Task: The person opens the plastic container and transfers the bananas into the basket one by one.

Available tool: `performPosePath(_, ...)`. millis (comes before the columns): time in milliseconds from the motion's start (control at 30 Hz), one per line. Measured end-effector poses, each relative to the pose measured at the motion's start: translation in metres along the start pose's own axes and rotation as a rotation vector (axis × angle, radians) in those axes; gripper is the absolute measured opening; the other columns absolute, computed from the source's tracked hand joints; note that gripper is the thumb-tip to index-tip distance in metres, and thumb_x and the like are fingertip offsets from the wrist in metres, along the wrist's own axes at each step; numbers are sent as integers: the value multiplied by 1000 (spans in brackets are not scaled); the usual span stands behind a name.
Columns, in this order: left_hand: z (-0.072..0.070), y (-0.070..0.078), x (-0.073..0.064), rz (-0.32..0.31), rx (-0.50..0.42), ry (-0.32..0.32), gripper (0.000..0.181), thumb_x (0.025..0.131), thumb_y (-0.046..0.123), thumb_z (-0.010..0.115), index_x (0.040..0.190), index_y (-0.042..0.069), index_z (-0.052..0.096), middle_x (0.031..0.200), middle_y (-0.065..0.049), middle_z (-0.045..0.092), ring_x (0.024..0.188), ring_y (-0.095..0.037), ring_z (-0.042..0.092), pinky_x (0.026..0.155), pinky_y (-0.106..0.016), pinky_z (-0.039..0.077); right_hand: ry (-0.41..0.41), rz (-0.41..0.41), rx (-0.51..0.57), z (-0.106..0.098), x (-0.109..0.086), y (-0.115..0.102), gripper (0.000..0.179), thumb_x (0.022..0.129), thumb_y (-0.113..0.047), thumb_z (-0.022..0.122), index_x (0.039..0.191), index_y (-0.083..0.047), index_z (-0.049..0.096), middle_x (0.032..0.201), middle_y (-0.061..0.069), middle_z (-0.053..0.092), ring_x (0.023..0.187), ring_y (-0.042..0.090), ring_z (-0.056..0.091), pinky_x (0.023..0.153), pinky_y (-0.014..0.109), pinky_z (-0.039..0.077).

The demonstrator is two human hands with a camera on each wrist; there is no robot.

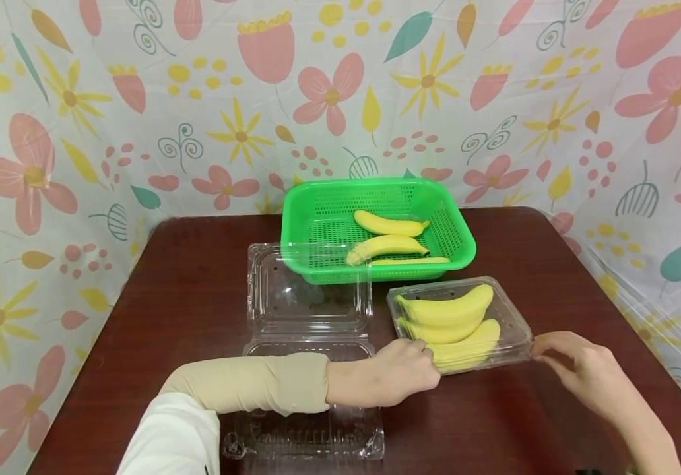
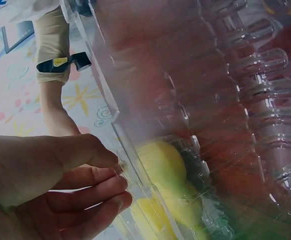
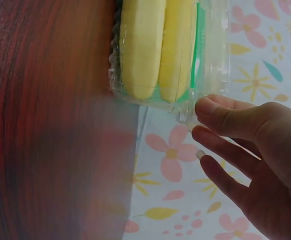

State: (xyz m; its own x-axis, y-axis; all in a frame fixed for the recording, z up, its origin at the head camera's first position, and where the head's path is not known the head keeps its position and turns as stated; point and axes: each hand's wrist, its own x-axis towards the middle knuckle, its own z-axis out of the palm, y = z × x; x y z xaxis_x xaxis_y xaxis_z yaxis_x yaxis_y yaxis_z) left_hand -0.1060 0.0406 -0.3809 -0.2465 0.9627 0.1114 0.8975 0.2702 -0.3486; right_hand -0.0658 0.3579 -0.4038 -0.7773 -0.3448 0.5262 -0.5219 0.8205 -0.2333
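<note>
A clear plastic clamshell box (image 1: 515, 323) with yellow bananas (image 1: 450, 311) inside sits on the right of the table, its lid down over them. My left hand (image 1: 385, 377) pinches the near left corner of this box. At the opposite near corner, my right hand (image 1: 584, 369) grips the edge between thumb and index finger. The right wrist view shows the thumb of the right hand (image 3: 255, 145) on the rim, other fingers spread below. Beneath my left forearm lies a second clear clamshell box (image 1: 311, 432), its lid (image 1: 311, 290) swung back; the sleeve hides its middle.
A green perforated basket (image 1: 464, 241) stands at the back of the table, three bananas (image 1: 388, 224) in it. The raised lid of the second box overlaps its front left corner in the head view. A flowered sheet (image 1: 156, 152) hangs behind the dark red table (image 1: 192, 284).
</note>
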Motion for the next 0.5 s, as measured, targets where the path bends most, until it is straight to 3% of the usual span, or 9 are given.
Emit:
performPosePath(200,1,2,1,12,36,29,29,78,6,56,64,31,56,67,10,56,62,-7,49,47,-18,40,12,-1,10,2,-1,-1,43,50,11,77,79,-19,66,84,-2,65,96,-16,48,84,-4,31)
performPosePath(500,7,5,1,-3,190,147,37,69,-1,45,54,33,46,60,13,50,55,-5,46,41,-17,35,22,-11,18,2,0,-2,45,49,11,78,79,-20,67,83,-3,65,95,-15,49,83,-4,33)
